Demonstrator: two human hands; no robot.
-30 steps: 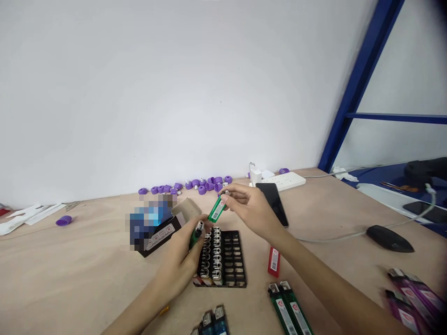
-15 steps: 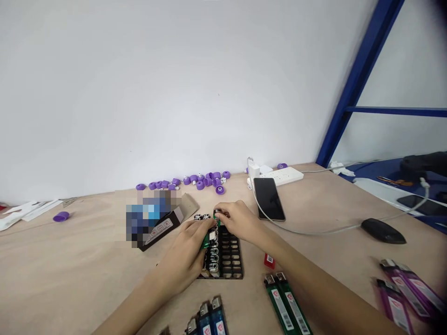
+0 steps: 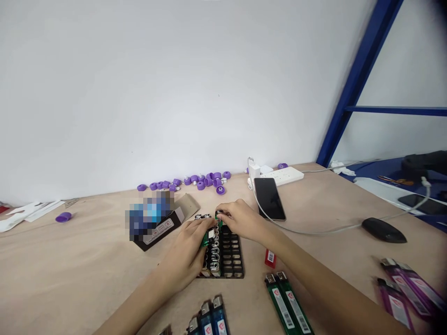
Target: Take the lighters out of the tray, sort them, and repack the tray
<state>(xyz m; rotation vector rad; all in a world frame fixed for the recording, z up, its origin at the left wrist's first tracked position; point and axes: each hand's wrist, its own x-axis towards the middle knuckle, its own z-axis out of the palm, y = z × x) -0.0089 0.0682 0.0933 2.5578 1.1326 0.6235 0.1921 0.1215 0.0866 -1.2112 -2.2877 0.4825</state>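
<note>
A black slotted tray (image 3: 233, 263) stands on the table before me, with lighters upright in its left columns, metal tops up, and bare slots at its right. My left hand (image 3: 185, 249) reaches over the tray's left side, fingers closed around a green lighter (image 3: 205, 240). At the far end of the filled column, my right hand (image 3: 242, 218) pinches the top of another green lighter (image 3: 219, 222); its lower part is hidden. Two green lighters (image 3: 288, 304) lie below my right forearm. Several blue lighters (image 3: 209, 320) rest at the near edge.
Purple lighters (image 3: 408, 291) lie at the right, and a red piece with a label (image 3: 270, 258) near the tray. Behind are a phone (image 3: 268, 199), a power strip (image 3: 284, 176), a cable, a black mouse (image 3: 383, 230), an open box (image 3: 160, 230) and several purple caps (image 3: 209, 179).
Both hands stay at the tray, nearly still, each keeping its green lighter. The whole view has shifted very slightly.
</note>
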